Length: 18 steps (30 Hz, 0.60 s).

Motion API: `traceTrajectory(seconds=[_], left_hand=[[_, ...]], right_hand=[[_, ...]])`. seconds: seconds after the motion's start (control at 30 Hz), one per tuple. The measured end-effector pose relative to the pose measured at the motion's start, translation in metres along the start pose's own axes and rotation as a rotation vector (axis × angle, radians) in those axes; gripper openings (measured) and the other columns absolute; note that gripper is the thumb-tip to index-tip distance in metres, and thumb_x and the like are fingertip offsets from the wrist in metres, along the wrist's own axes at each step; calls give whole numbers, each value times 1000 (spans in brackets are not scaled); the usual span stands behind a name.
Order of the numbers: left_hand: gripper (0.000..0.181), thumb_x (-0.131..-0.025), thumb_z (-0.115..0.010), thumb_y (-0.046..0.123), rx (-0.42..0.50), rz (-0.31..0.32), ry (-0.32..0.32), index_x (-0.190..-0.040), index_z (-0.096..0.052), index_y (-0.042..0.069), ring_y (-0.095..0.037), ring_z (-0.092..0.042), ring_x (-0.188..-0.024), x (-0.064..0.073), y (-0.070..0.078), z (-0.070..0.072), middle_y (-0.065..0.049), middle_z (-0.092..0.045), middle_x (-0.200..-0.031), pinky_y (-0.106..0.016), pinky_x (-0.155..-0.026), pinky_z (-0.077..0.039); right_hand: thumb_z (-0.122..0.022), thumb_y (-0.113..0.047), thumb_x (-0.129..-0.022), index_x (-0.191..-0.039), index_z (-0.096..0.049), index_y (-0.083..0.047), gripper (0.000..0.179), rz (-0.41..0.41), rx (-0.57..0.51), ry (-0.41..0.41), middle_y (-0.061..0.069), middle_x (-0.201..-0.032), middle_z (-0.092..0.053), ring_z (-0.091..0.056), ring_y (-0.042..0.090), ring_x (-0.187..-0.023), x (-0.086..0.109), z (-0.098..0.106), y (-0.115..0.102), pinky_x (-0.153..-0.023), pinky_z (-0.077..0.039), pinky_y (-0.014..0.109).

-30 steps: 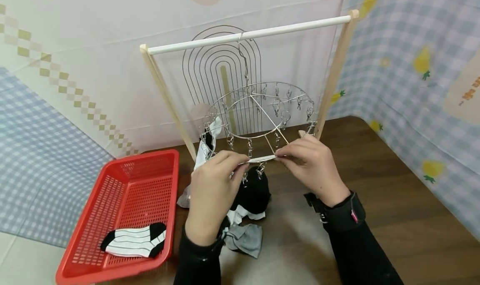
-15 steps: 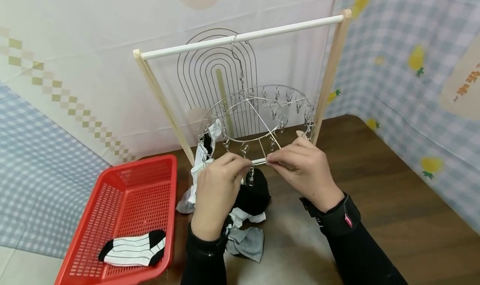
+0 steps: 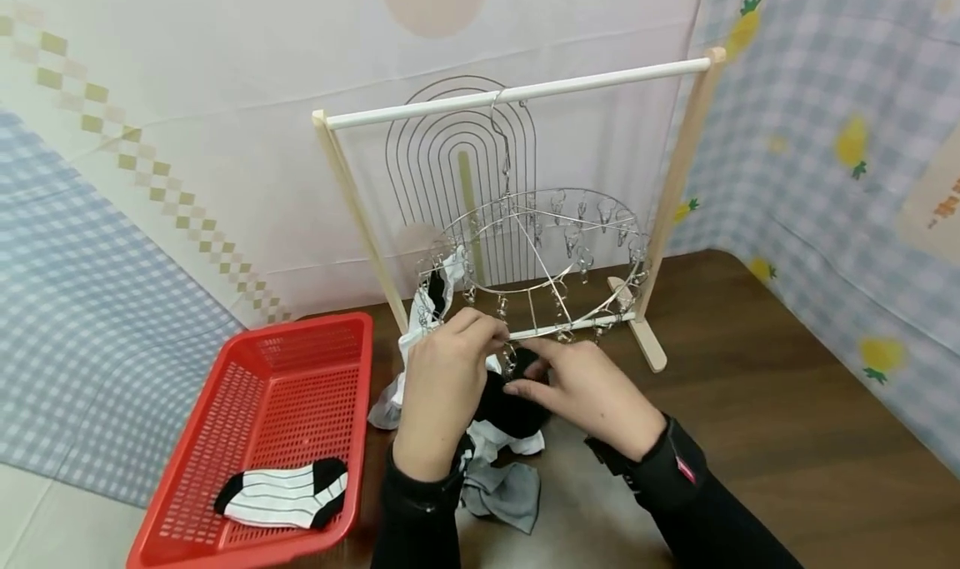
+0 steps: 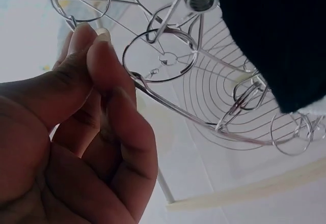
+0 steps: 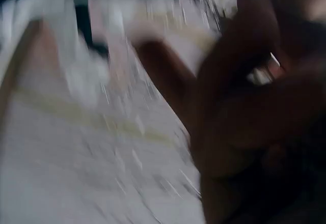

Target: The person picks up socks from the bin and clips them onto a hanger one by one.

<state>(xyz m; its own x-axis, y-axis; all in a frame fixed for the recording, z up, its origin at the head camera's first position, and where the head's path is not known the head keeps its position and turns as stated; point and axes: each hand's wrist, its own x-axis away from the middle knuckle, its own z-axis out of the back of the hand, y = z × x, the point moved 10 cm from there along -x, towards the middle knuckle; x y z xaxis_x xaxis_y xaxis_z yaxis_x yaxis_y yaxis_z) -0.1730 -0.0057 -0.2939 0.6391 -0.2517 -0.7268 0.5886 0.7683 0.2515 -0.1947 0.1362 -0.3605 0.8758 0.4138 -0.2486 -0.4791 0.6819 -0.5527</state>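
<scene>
A round metal clip hanger (image 3: pixel 551 281) hangs from the rack's top bar. My left hand (image 3: pixel 446 386) pinches its near rim; the left wrist view shows thumb and fingertips on the wire beside a ring (image 4: pixel 160 55). My right hand (image 3: pixel 592 394) is just right of it, forefinger stretched toward the rim and thumb apart, close to a dangling clip (image 3: pixel 510 361). Nothing shows between those fingers; the right wrist view is blurred. Black fabric (image 3: pixel 513 406) shows below the hands, with white and grey cloth (image 3: pixel 506 494) under it. A white and black sock (image 3: pixel 450 277) hangs at the hanger's left.
To the left stands a red plastic basket (image 3: pixel 360 386) holding a white striped sock (image 3: pixel 281 496) with black toe and heel. The wood-legged rack (image 3: pixel 678 177) with a white top bar (image 3: pixel 600 80) stands on the brown table (image 3: pixel 765 402) before a cloth backdrop.
Both hands were pinching the near rim. My right hand has let go and lowered, its thumb and forefinger now apart by a clip. The left hand keeps its pinch on the hanger.
</scene>
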Motion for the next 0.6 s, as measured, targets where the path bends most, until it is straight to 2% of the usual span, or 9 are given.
traceTrajectory(seconds=[0.1,0.17,0.27,0.37,0.5,0.6], left_hand=[[14,-93,-89,4,-3,2,0,-98,-83,16,-23,-81,-80,1,-3,3,3,-80,-97,-40,-67,-65],[16,-93,-88,0,1,-5,-8,-99,-83,15,-22,-81,-81,1,-3,3,2,-80,-96,-39,-69,-66],[22,-92,-86,-6,-3,-15,-19,-99,-83,14,-21,-80,-79,2,-3,3,2,-80,-96,-39,-68,-65],[26,-90,-85,-10,-19,-14,-22,-98,-83,15,-22,-78,-76,2,-4,4,2,-80,-95,-39,-66,-64],[25,-91,-84,-8,-28,-4,-20,-97,-83,16,-23,-78,-75,4,-6,6,2,-80,-96,-40,-65,-64],[20,-93,-85,-4,-26,1,-20,-98,-84,15,-24,-79,-76,4,-7,8,1,-81,-97,-40,-67,-65]], right_hand=[[-90,-30,-99,-144,-77,-14,50,-53,-134,31,0,-98,-85,-58,1,-59,-9,-10,8,-60,-47,22],[-91,-26,-98,-144,-78,-14,49,-86,-229,52,1,-99,-85,-58,3,-58,-11,-14,15,-57,-44,22],[-90,-21,-98,-141,-80,-13,45,-119,-349,62,1,-102,-86,-62,5,-62,-13,-20,22,-57,-47,23],[-89,-20,-100,-129,-84,-8,32,-135,-427,66,4,-96,-85,-64,6,-64,-15,-25,24,-59,-50,23],[-87,-18,-100,-110,-86,-5,17,-117,-437,81,6,-88,-82,-66,4,-67,-18,-27,19,-63,-54,23],[-87,-19,-100,-106,-86,-9,11,-108,-409,90,4,-85,-81,-66,4,-67,-19,-27,15,-63,-55,23]])
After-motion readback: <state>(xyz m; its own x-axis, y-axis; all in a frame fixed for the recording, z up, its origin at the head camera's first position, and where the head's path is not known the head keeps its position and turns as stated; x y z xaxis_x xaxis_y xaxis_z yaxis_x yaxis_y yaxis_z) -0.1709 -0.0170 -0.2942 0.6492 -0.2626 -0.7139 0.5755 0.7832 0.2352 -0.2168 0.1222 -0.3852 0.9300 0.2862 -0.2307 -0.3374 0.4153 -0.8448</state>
